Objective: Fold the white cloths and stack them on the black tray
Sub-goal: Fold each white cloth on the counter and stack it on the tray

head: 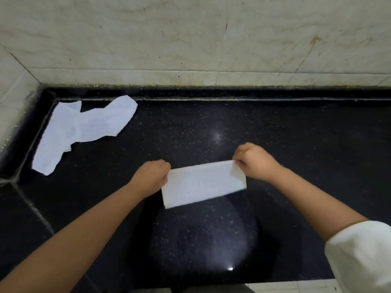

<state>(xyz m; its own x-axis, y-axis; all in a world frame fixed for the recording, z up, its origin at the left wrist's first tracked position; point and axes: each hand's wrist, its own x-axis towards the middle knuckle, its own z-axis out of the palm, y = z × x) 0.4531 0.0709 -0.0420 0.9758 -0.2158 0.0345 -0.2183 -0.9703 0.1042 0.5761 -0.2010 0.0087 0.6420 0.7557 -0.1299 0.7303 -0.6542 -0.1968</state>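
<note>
Between my hands, a white cloth point(203, 183) hangs stretched out as a narrow strip, so by the look of it it's already folded at least once. My left hand point(151, 176) pinches its left end w/ fingers curled round the edge; my right hand point(255, 162) pinches the top right corner the same way. The strip is lifted off the black counter point(296, 144), tilted a bit, right end higher.

Well off to the left of my left hand & further from me, two more white cloths point(82, 130) lie loose and crumpled in the counter's corner, overlapping, not folded yet.

Progress, as I judge it: early. One cloth mid-fold, prob. needs another fold or two; the other two untouched. No black tray that I can pick out, & no stack of finished cloths anywhere in view. So folding, then stacking, is nearly all still to do.
</note>
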